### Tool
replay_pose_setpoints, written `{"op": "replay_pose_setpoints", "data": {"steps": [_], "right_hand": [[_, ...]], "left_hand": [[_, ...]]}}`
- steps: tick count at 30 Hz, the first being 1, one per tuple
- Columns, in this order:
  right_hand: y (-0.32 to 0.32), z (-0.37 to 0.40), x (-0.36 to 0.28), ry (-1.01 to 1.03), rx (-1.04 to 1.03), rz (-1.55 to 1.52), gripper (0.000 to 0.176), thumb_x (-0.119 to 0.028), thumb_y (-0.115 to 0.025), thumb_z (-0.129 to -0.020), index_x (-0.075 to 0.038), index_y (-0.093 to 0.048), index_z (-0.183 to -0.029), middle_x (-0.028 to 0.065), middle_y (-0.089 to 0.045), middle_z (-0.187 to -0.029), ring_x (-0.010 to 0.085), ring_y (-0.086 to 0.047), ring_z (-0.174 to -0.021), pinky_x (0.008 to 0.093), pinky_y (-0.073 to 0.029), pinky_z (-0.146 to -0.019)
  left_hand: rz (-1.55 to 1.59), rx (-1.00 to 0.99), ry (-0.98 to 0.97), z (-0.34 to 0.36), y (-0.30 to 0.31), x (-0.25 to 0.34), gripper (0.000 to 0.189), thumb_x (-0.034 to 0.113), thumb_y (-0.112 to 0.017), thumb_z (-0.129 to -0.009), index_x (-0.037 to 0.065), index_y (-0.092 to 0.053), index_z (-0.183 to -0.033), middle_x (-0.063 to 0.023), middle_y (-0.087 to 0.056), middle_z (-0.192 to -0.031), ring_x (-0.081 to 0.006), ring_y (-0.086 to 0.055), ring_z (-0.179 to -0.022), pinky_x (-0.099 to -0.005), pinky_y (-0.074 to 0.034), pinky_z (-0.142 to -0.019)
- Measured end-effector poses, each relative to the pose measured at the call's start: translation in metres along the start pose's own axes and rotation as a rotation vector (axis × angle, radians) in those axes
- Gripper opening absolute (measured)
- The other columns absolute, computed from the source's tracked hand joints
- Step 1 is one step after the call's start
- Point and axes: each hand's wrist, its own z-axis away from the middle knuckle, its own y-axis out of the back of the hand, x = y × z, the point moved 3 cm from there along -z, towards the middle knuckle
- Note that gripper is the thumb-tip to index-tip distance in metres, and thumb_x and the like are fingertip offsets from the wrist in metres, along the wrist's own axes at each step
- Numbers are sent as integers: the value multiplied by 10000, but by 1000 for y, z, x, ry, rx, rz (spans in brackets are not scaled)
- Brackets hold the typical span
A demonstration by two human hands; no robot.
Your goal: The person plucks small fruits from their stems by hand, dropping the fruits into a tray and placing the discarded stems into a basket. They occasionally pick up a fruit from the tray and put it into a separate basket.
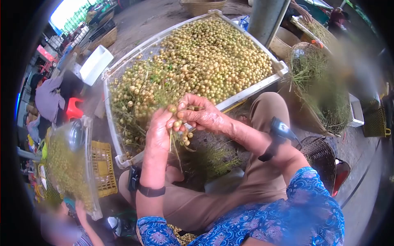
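Note:
My left hand (pixel 156 130) is closed around a small bunch of round yellow-brown fruits (pixel 186 138), with thin stems hanging below it. My right hand (pixel 204 115) meets it from the right, its thumb and forefinger pinched at the fruits and a stem; exactly what lies between those fingertips is partly hidden. Both hands are over the near edge of a large white-rimmed mesh tray (pixel 253 88). Loose fruits (pixel 217 53) fill most of the tray, while fruits still on leafy stems (pixel 137 92) lie at its left side.
Stripped stems (pixel 219 162) lie on the ground between my legs. To the right stands a basket heaped with green stalks (pixel 308 65). A yellow crate (pixel 103 168) and another fruit-filled tray (pixel 88 164) are at left, where another person's hand (pixel 81 211) reaches in. A metal post (pixel 266 20) rises behind.

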Motion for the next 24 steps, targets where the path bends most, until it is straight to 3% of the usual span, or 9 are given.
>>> {"op": "replay_pose_setpoints", "data": {"steps": [3,7,9,11,13,15,17,22,24], "right_hand": [[13,-3,-4,-100,-30,-132,82,-142,-566,-824,-103,-495,-842,-19,-483,-585,17,-387,-438,151,-219,-323],[44,-27,-41,11,316,235,142,-254,-537,-809,-123,-503,-766,-17,-504,-636,27,-390,-485,170,-282,-370],[69,-45,-74,68,399,619,467,-406,-535,-799,-20,-451,-1049,133,-541,-942,210,-551,-805,299,-479,-649],[88,-55,-87,472,739,1681,405,-264,-510,-829,-16,-429,-1137,248,-514,-1090,317,-452,-1095,412,-307,-975],[46,-36,-92,550,520,1442,251,-178,-523,-817,-35,-521,-1024,184,-555,-1027,297,-532,-969,387,-410,-866],[10,-20,-77,429,284,823,133,-87,-550,-786,-39,-558,-910,129,-572,-929,258,-571,-805,346,-468,-722],[-13,-12,-63,700,138,1017,154,-27,-584,-742,-30,-533,-887,104,-550,-817,230,-564,-686,319,-467,-599],[-15,-24,-33,609,33,1240,157,-109,-575,-752,-10,-505,-851,125,-514,-751,285,-548,-701,359,-447,-601],[-11,-27,-29,619,0,1241,90,-79,-552,-808,-13,-516,-856,72,-536,-713,172,-557,-629,293,-458,-529]], "left_hand": [[86,-5,15,-2,6,1,124,188,-538,-832,77,-520,-781,39,-374,-519,-104,-421,-468,-277,-429,-487],[109,-5,-45,-3,12,10,116,183,-548,-821,82,-512,-777,33,-377,-526,-105,-422,-484,-302,-440,-513],[109,-9,-64,-3,10,10,113,179,-547,-818,74,-515,-789,29,-388,-529,-115,-432,-497,-303,-443,-516],[99,-3,-78,-6,15,7,87,140,-519,-832,54,-526,-841,16,-418,-553,-129,-443,-520,-321,-444,-552],[120,30,-47,-8,19,6,89,139,-525,-828,51,-522,-841,0,-430,-568,-140,-461,-543,-327,-447,-550],[134,57,-79,-11,22,3,98,137,-518,-832,39,-522,-847,-7,-443,-575,-143,-467,-542,-318,-443,-532],[130,73,-94,-9,22,0,108,134,-512,-837,28,-522,-853,-14,-455,-582,-147,-473,-541,-308,-440,-514],[74,174,-115,-13,16,-5,142,83,-500,-835,-36,-504,-913,-40,-504,-664,-122,-459,-547,-268,-432,-491],[79,231,-104,-11,13,-5,136,87,-509,-836,-33,-497,-900,-28,-484,-643,-120,-454,-535,-271,-438,-493]]}}
